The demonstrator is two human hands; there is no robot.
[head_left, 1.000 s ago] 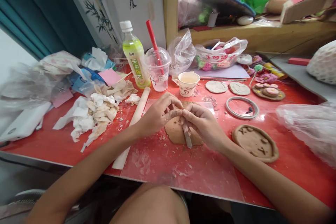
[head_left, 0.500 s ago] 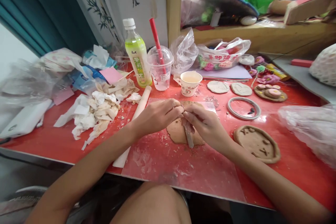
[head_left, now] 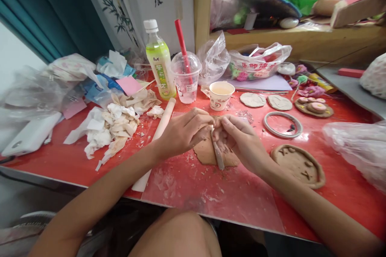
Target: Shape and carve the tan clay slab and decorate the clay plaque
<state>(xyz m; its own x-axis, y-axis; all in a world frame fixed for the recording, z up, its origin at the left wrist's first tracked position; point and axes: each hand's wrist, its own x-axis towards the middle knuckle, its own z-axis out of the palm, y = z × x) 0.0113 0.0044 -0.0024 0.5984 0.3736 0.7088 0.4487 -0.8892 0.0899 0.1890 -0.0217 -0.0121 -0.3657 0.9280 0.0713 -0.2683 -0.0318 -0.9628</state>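
Observation:
My left hand [head_left: 191, 128] and my right hand [head_left: 243, 138] meet above a flat, ragged-edged slab of brown clay [head_left: 202, 156]. A narrow clay knife [head_left: 218, 156] slants down from between them, its flat grey end over the slab. The right hand's curled fingers seem to be round its upper part, which is mostly hidden. My left thumb and fingers are pinched together beside the knife's top; whatever is in them is too small to make out. Under the slab lies a clear plastic sheet [head_left: 211, 209]. Left of it rests a pale rolling pin [head_left: 164, 120].
Behind the slab stand a paper cup [head_left: 221, 102], a lidded plastic cup [head_left: 187, 88] and a green drink bottle [head_left: 159, 64]. To the right lie a clay dish [head_left: 297, 164], a grey ring [head_left: 267, 126] and clay discs [head_left: 252, 99]. Crumpled tissues [head_left: 117, 120] are heaped left.
My fingers have shifted slightly, the right hand's turning so more of its curled fingers show. More of the knife's upper length is visible between the hands. The whole view has moved slightly.

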